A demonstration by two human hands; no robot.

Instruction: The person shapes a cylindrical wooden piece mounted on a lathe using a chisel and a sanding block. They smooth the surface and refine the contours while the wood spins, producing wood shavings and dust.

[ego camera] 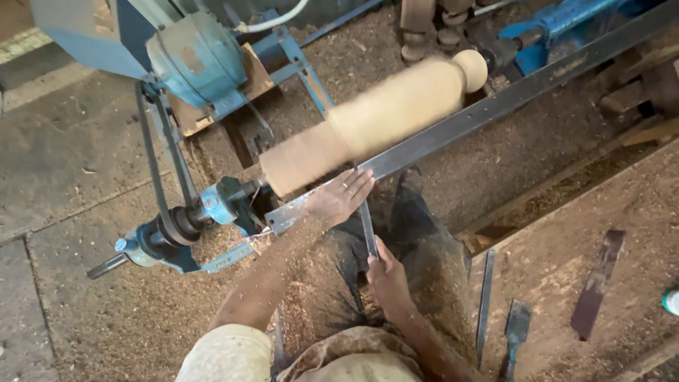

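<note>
Here, a person is working at a wood lathe, and the blurred wooden workpiece [375,117] is spinning just ahead of both hands. Its long axis is running from the near left, where it is meeting the blue headstock spindle [219,201], up and away to the right, where a rounded knob is ending it beside the blue tailstock [559,25]. The left hand [341,198] is lying nearer to the wood than the right: its fingers are stretched out flat, palm down, pressing on the long steel tool rest bar [495,106] that is running parallel to the workpiece, directly below it. The right hand [385,276] is sitting closer to the body, closed around the handle end of a turning chisel [368,228]. The chisel is pointing away from that hand, crossing the bar under the left fingers, so its shaft is standing roughly square to the wood's axis; the cutting tip is hidden beneath the left hand. Sawdust is covering the ground on all sides of the arms and flecking the forearms. To the right of the right hand, well apart from it, a flat file-like bar [485,297], a blue-handled chisel [516,329] and a dark flat blade [598,283] are lying on the sawdust-covered bench.
</note>
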